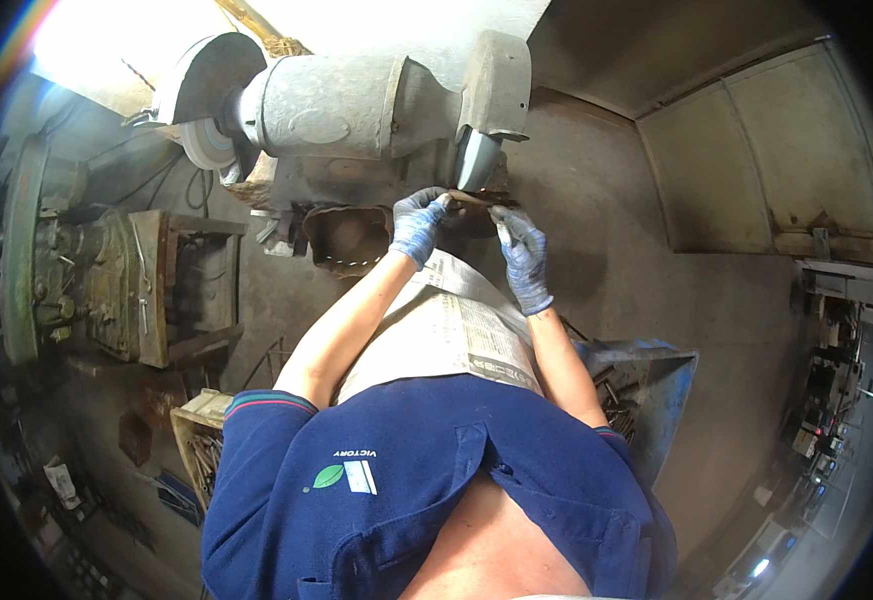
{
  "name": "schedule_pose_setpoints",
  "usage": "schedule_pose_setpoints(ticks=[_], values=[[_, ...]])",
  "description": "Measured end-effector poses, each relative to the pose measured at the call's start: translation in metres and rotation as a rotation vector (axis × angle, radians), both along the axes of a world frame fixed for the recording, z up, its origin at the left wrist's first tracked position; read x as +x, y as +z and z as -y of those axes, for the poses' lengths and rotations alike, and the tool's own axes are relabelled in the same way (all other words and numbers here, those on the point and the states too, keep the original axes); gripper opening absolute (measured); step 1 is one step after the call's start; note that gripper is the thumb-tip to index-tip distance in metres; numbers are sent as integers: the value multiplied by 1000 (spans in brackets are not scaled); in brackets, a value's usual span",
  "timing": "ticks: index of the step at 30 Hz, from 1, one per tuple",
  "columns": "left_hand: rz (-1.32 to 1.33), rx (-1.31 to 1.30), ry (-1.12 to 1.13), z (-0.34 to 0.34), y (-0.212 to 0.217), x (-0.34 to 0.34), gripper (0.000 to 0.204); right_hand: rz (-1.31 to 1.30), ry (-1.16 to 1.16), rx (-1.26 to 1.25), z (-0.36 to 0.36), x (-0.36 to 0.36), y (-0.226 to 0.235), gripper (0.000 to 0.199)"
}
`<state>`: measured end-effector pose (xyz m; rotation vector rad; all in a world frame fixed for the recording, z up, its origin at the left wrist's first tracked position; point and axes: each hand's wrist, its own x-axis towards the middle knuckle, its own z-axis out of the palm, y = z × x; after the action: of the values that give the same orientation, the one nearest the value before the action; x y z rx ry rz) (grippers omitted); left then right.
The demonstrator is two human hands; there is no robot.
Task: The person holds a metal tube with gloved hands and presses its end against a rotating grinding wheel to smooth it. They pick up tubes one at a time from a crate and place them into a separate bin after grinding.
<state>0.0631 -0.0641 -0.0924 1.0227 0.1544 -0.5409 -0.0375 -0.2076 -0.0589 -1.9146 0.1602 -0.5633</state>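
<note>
A bench grinder (332, 105) stands in front of me, its long grey motor body lying crosswise. At its right end, a grinding wheel (478, 163) shows below a metal guard (497, 85). A thin, slightly curved brownish metal piece (471, 198) lies against the lower edge of this wheel, with a small reddish glow beside the contact. My left hand (420, 226), in a blue-grey work glove, pinches the piece's left end. At its right end, my right hand (523, 256), gloved alike, has fingers closed on it. Its exact kind is too small to tell.
Another wheel (207, 143) sits at the grinder's left end. Below the motor is a dark open container (349, 240). Newspaper (447, 320) covers my lap. Bins of metal pieces flank me, a blue-edged one (672, 375) at right. A heavy machine (87, 270) stands at left, metal panels (757, 155) at right.
</note>
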Motion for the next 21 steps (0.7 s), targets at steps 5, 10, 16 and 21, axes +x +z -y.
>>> schedule_pose_setpoints(ticks=[5, 10, 16, 21], values=[[-20, 64, 24, -19, -1, 9, 5, -33, 18, 90, -16, 14, -11, 17], [15, 154, 40, -33, 1, 17, 6, -20, 42, 197, -27, 23, -21, 17], [34, 175, 4, -13, 16, 10, 7, -69, 49, 264, -5, 14, -39, 20], [-29, 145, -48, 7, 9, 6, 8, -122, -27, 240, 14, 3, -36, 18]])
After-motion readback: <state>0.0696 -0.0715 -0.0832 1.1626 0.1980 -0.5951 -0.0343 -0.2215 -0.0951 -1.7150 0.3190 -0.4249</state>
